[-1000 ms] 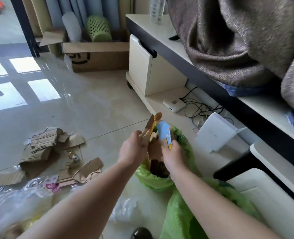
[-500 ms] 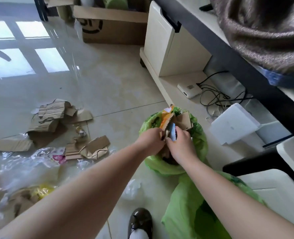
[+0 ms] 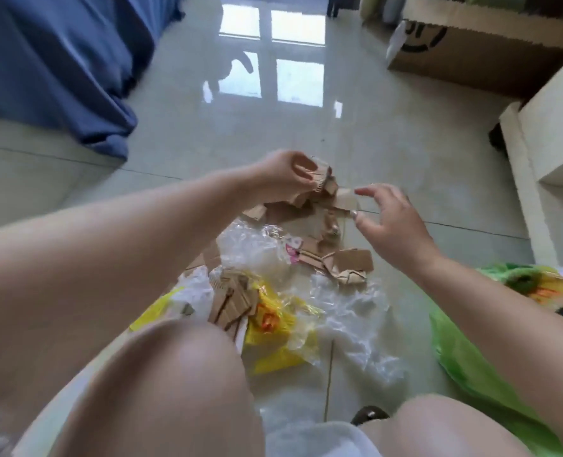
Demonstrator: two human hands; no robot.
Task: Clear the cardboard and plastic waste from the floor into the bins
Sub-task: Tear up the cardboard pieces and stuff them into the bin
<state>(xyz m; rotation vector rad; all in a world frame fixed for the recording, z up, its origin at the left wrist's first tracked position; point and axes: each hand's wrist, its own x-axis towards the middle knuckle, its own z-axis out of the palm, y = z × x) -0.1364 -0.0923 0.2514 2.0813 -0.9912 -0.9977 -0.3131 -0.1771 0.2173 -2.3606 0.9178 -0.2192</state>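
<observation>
A: Start at the left. What's there?

B: A blue cloth (image 3: 52, 61) hangs down to the glossy tile floor (image 3: 389, 133) in the far left corner; it plays no part. Nearer, the left arm stretches forward across the view, and the left hand (image 3: 283, 174) is clenched on a torn cardboard scrap (image 3: 319, 176), lifted just above the heap.

A: And under it?

B: The cardboard pile (image 3: 293, 209) lies on the floor directly ahead. Closer to the knees there's crumpled clear plastic (image 3: 257, 245), a yellow plastic bag (image 3: 273, 328) with another ridged cardboard piece (image 3: 234, 301) on top of it, and more clear film to its right.

A: The right hand?

B: The right hand (image 3: 392, 222) hovers just right of the held scrap, fingers spread and curled, thumb down, grasping nothing. It looks poised to take a loose piece beside the left hand's scrap.

A: So which step is this?

B: Gathering cardboard from the heap, I'd say, with most of the waste yet to be cleared. The next move calls for closing the right hand on more pieces, then swinging both hands right to the green bin liner (image 3: 471, 374), whose bag (image 3: 530, 285) at the right edge already holds some colourful waste.

A: Anything further right?

B: A large cardboard box (image 3: 471, 47) against the far wall and a pale cabinet (image 3: 544, 127).
</observation>
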